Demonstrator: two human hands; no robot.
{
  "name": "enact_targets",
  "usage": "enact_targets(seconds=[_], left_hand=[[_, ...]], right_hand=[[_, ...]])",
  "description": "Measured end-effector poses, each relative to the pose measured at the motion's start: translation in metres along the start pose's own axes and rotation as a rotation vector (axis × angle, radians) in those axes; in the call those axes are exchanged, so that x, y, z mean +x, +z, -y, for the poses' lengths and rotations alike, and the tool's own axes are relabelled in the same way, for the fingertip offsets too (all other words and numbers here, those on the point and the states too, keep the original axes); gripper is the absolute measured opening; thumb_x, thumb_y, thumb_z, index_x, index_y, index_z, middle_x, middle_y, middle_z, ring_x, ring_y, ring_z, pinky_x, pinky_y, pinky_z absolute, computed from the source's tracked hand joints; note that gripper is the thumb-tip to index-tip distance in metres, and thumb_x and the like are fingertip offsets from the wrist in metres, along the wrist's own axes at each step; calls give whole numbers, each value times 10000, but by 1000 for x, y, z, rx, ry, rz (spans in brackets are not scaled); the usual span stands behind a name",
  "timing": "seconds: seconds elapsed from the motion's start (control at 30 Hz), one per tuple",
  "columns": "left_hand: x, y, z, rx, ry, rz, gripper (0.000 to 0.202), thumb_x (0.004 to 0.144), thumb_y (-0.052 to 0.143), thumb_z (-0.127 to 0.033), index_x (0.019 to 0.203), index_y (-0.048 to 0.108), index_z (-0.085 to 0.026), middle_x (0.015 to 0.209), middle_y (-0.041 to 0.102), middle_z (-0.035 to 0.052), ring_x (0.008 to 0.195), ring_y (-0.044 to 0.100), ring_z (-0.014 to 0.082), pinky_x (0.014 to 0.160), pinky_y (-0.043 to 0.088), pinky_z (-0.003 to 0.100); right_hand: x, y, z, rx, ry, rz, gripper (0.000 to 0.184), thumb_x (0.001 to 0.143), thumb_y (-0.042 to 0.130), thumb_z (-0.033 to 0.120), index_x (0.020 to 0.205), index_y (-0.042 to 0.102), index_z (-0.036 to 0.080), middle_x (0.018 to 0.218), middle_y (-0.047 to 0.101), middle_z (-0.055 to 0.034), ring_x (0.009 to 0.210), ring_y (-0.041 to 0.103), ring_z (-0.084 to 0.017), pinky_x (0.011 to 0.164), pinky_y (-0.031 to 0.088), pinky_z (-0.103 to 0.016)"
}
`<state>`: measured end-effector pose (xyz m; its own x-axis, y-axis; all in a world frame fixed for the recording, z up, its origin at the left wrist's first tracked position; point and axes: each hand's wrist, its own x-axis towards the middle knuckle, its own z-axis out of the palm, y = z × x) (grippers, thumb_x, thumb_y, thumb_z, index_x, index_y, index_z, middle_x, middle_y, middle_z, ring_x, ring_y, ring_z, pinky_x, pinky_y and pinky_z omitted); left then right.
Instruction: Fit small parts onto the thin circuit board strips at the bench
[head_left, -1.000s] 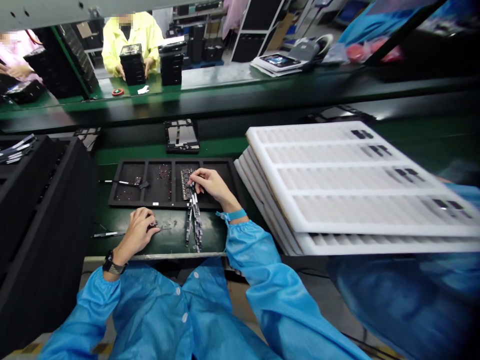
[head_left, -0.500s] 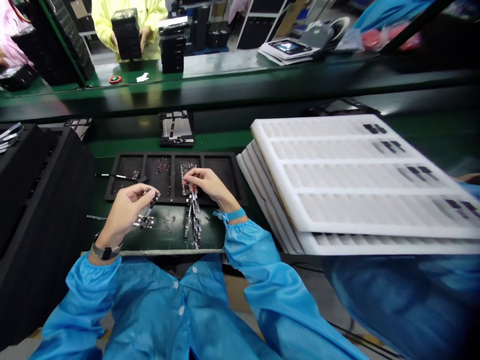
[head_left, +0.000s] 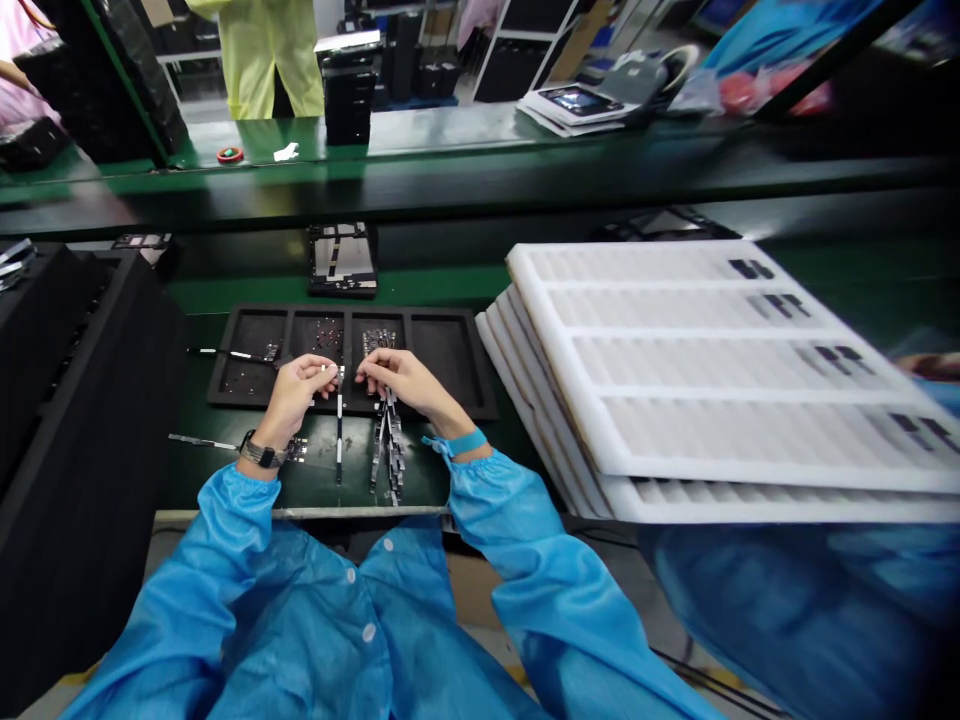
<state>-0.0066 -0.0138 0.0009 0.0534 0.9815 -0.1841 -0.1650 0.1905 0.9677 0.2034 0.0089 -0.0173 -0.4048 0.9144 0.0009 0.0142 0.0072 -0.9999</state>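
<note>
My left hand (head_left: 302,392) is closed in a pinch on the top end of a flex cable (head_left: 340,425). The dark, narrow strip with white patches hangs straight down from the fingertips over the front of the black foam tray (head_left: 480,398). My right hand (head_left: 401,380) is just to the right, its fingers bent together; anything in them is too small to make out. Under it lies a bundle of flex cables (head_left: 388,450), their board ends (head_left: 377,340) in the tray's third compartment. Another flex cable (head_left: 298,450) lies on the bench beside my left wrist.
At right, stacked white foam trays (head_left: 675,380) hold a few dark parts. Black foam blocks (head_left: 82,400) stand at left. Tiny parts (head_left: 326,333) lie in the second compartment. A device frame (head_left: 343,260) sits behind the tray. Across the bench stands a person in yellow (head_left: 270,60).
My left hand has moved right, and the flex cable in it now hangs downward. My right hand has drawn slightly down off the boards. The person opposite no longer holds the black stack.
</note>
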Motion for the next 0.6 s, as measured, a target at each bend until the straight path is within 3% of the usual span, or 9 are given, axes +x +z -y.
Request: enact_targets(seconds=[0.6], left_hand=[[-2,1,12,4,35,39,291,711,887,-328,849,703,-150,703,731,39,632,656,141,568,482,242]], right_hand=[[-7,11,-3,-99,-42,7,409,891,763,590,890,650,197,722,637,-4,600,571,-143,551,490,-280]])
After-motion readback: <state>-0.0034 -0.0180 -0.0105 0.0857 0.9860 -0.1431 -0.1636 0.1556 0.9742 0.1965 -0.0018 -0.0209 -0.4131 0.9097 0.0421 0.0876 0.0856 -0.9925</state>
